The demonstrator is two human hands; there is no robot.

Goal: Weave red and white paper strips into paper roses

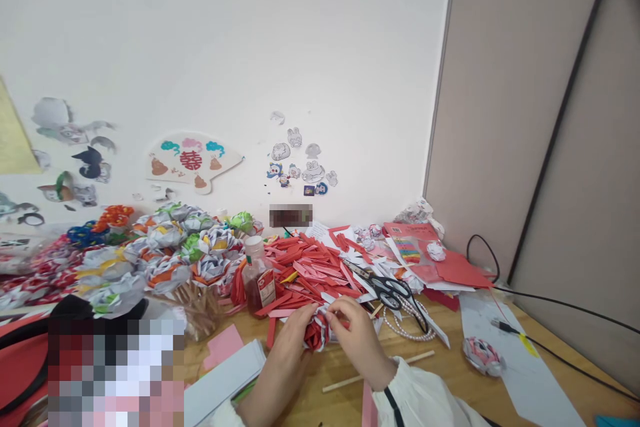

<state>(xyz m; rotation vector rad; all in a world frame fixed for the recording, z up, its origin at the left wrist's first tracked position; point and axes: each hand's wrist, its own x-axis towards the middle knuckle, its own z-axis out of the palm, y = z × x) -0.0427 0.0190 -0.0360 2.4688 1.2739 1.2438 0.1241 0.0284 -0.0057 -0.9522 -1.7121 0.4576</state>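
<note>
Wood table [420,393]: heap of folded red paper strips [315,263] behind the hands. Black-handled scissors [387,288] on the heap's right edge. Left hand [293,340] cupped round red-and-white paper flower [317,332], near table's front; right hand [353,327] pinching its top. Wooden stick [377,371] below.

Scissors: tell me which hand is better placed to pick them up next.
Right, I'd judge. The right hand is nearer the scissors, which lie just beyond it on its own side; the left hand is farther off, across the paper flower that both hold.
</note>
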